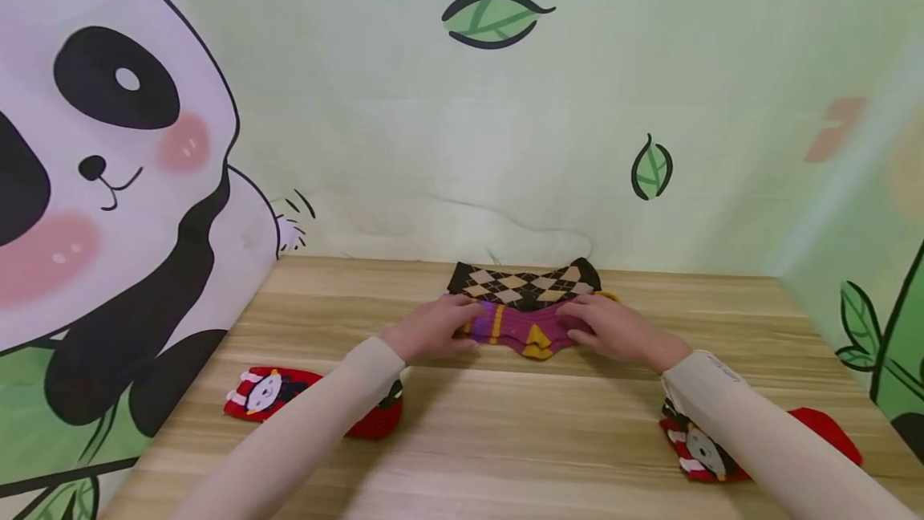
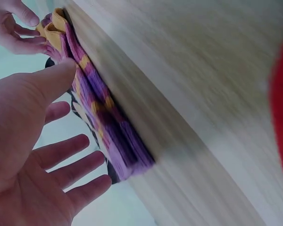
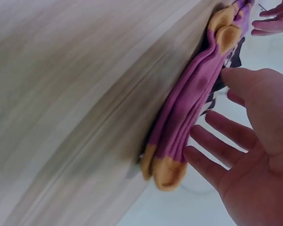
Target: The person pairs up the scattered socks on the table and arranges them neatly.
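A pair of purple socks with yellow heels and toes [image 1: 523, 327] lies crosswise near the table's back, just in front of a brown argyle sock [image 1: 530, 287]. My left hand [image 1: 435, 330] is at the purple pair's left end; in the left wrist view its fingers [image 2: 66, 160] are spread, the thumb over the socks [image 2: 92, 94]. At the other end, my right hand [image 1: 621, 331] has its fingers loosely extended beside the purple socks [image 3: 193, 99], as the right wrist view shows. Whether the fingertips touch the fabric, I cannot tell.
A red sock with a white animal face [image 1: 263, 392] lies at the left, partly under my left forearm in view. Another red sock [image 1: 826, 432] lies at the right, partly hidden by my right sleeve. Behind the wooden table [image 1: 520, 440] hangs a panda-print backdrop [image 1: 346, 103].
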A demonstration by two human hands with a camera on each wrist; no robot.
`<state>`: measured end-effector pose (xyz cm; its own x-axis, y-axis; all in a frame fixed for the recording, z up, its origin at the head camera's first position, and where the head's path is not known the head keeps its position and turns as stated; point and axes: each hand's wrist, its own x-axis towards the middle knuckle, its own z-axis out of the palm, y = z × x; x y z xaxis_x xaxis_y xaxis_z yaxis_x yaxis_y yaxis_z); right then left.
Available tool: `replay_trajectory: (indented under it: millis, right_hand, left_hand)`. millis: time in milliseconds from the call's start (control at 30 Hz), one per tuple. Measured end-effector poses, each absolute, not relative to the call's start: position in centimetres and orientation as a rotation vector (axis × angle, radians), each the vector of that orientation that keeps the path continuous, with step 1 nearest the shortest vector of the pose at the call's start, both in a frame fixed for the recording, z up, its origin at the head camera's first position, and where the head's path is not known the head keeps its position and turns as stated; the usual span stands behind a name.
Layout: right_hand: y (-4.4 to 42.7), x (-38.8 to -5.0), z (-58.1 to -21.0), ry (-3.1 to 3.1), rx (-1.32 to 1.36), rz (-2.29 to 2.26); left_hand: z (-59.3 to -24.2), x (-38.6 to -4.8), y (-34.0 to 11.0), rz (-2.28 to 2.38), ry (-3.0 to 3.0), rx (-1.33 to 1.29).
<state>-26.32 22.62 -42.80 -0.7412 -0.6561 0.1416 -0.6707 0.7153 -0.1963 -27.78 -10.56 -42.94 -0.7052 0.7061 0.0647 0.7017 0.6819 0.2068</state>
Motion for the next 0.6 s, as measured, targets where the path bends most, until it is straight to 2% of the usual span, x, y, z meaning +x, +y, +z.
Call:
replay_trajectory:
  millis: [600]
  right_hand:
    - [17.0,-25.4,-40.6,-2.915,1.086,0.382]
  left_hand:
    - [-40.6,-25.5,-16.1,0.381,2.975,1.114]
